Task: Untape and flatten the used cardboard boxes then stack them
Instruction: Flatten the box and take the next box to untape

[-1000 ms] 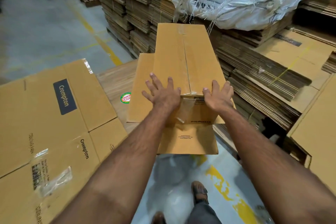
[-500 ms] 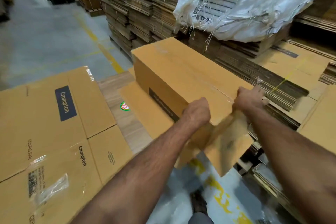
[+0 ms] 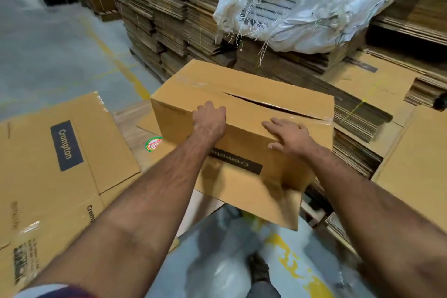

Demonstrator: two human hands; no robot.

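Now that the cardboard box point(image 3: 244, 113) is lying on its long side instead of end-up, its taped seam is facing upward and gaping. Left hand point(image 3: 210, 118) is curling over its near top edge; right hand point(image 3: 289, 138) is pressing flat, fingers spread, readying for untaping.

Your box point(image 3: 242, 113) fills the middle, with tall stacks of flattened cardboard point(image 3: 174, 19) close behind it and lower stacks point(image 3: 358, 123) tight on its right. A flattened box point(image 3: 60, 164) lies to your left. Open floor point(image 3: 48, 55) stretches far left.
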